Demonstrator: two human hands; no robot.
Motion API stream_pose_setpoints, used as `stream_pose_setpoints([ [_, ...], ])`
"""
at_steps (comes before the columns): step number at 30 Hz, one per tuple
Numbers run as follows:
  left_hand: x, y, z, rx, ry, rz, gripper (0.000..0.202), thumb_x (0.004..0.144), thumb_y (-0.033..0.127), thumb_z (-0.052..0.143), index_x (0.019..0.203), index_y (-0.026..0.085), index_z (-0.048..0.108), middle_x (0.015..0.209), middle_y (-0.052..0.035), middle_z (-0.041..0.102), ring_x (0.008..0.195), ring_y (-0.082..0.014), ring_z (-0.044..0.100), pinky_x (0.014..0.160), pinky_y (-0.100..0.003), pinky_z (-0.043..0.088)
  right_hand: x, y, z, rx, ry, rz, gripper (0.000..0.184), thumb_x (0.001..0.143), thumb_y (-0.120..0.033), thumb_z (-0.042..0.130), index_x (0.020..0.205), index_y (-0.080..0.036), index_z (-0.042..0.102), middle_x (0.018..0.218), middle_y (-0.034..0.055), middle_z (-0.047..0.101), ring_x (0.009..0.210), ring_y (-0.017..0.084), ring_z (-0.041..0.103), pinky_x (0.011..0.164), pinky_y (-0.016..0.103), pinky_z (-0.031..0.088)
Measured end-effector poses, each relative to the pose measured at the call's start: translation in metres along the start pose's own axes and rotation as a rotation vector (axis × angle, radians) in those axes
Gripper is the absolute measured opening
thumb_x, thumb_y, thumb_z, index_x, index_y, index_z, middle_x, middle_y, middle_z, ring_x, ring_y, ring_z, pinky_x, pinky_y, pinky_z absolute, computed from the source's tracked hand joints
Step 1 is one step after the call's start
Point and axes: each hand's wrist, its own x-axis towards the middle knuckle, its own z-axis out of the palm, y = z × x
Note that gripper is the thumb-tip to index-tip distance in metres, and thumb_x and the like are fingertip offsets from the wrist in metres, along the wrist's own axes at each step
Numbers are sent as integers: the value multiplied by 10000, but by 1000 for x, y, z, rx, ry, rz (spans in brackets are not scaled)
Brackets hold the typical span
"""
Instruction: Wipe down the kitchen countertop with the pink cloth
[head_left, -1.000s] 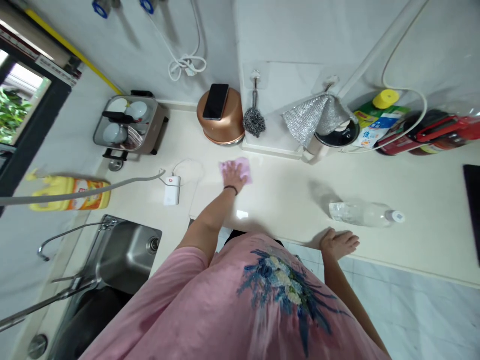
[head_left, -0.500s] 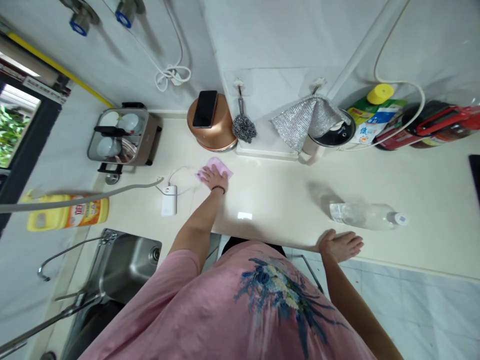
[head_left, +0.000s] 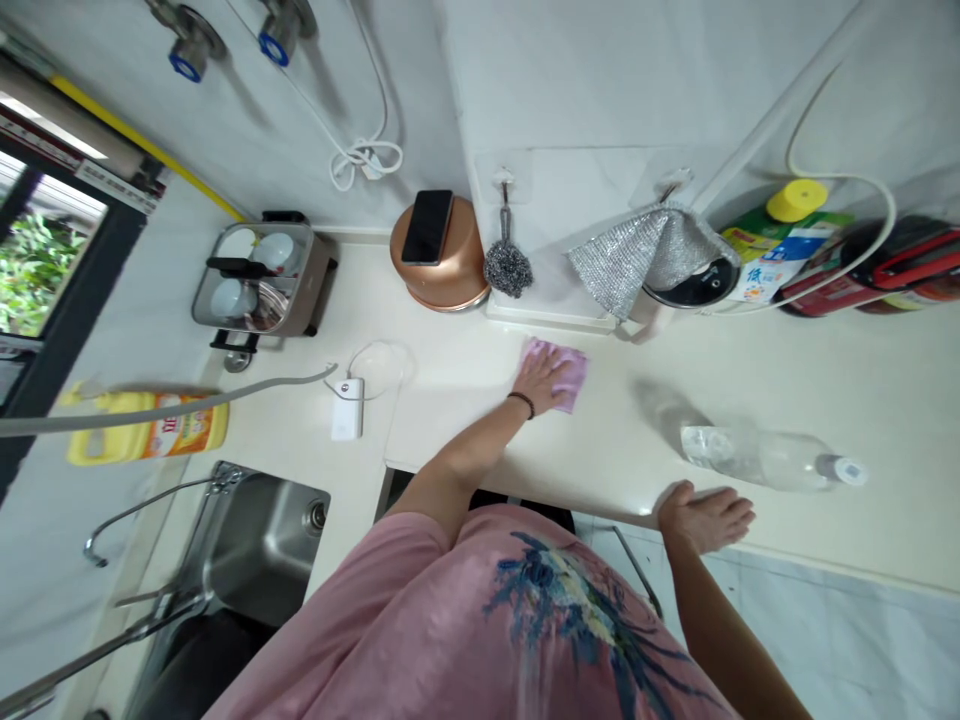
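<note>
My left hand [head_left: 538, 378] lies flat, fingers stretched out, on a pink cloth [head_left: 571, 370] and presses it onto the cream counter [head_left: 465, 425], just in front of a hanging steel scourer [head_left: 508, 267]. A dark band circles that wrist. My right hand [head_left: 709, 515] rests open with fingers spread on the counter's front edge. Just beyond it a clear plastic bottle [head_left: 765, 457] lies on its side.
A copper pot [head_left: 442, 275] with a phone [head_left: 427, 227] on top stands at the back. Beside it are a grey dishcloth [head_left: 637, 255] and a lidded pot [head_left: 694, 285]. To the left are a white power bank [head_left: 346, 422], dish rack [head_left: 259, 280], yellow detergent bottle [head_left: 150, 430] and steel sink [head_left: 255, 530].
My left hand slid the pink cloth left towards the power bank, then back right past the copper pot to below the scourer. My right hand stayed on the counter edge.
</note>
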Motion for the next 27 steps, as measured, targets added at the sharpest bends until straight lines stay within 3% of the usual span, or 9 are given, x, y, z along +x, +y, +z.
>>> stream_pose_setpoints([
  [4,-33,-89,-47,15,51,-310,754,1009,542,528,1687,261,358,1793,-72,145,1655,-338,18,1330,-571,50,1,-3,-3,16,-20,-3,802,927,-559,479,1609,-155,360,1594,312,404,1510,537,322,1159,835,244],
  [7,-61,-143,-80,68,113,-594,717,1021,514,565,1662,246,389,1770,-128,224,1632,-373,144,1286,-635,181,1,-4,-3,9,-13,-2,811,927,-564,477,1599,-121,372,1593,316,406,1508,531,329,1182,806,244],
  [10,-80,-175,-102,115,159,-763,641,1018,459,637,1583,202,476,1667,-174,406,1516,-371,396,1197,-643,365,1,-4,-1,0,1,15,807,929,-579,482,1594,-131,387,1600,306,412,1513,522,336,1185,794,256],
  [12,-85,-180,-106,128,166,-789,541,1016,426,671,1487,187,558,1540,-153,536,1357,-318,564,1111,-585,490,0,-5,-2,-4,-5,25,798,929,-579,484,1593,-146,391,1606,299,409,1520,514,330,1183,796,256],
  [14,-86,-171,-101,136,165,-799,487,1011,419,687,1432,193,594,1468,-122,585,1264,-276,622,1063,-540,541,0,-7,-4,-8,-25,30,791,933,-574,480,1591,-144,389,1606,296,408,1526,505,323,1187,792,252],
  [16,-84,-150,-87,136,158,-793,541,1020,435,660,1488,183,558,1536,-159,536,1351,-322,569,1114,-590,489,1,-8,-6,-8,-47,32,787,937,-564,475,1587,-128,389,1607,299,401,1531,498,315,1193,782,247],
  [19,-78,-104,-57,126,130,-748,702,1036,490,556,1636,158,409,1712,-224,313,1565,-425,300,1238,-681,271,1,-9,-8,-6,-54,34,781,945,-553,474,1583,-111,390,1622,307,379,1538,492,301,1196,772,246],
  [21,-67,-70,-38,105,77,-657,772,1032,523,492,1691,162,314,1770,-201,164,1628,-427,116,1282,-672,146,1,-8,-7,-8,-48,33,782,949,-554,474,1585,-107,384,1625,313,371,1538,495,297,1184,780,256],
  [27,17,21,-13,62,-33,-295,817,1011,588,441,1721,236,242,1803,-96,30,1649,-366,-47,1318,-597,17,0,-2,-1,-31,-23,-4,781,948,-539,503,1572,-82,397,1612,326,394,1524,506,324,1159,788,292],
])
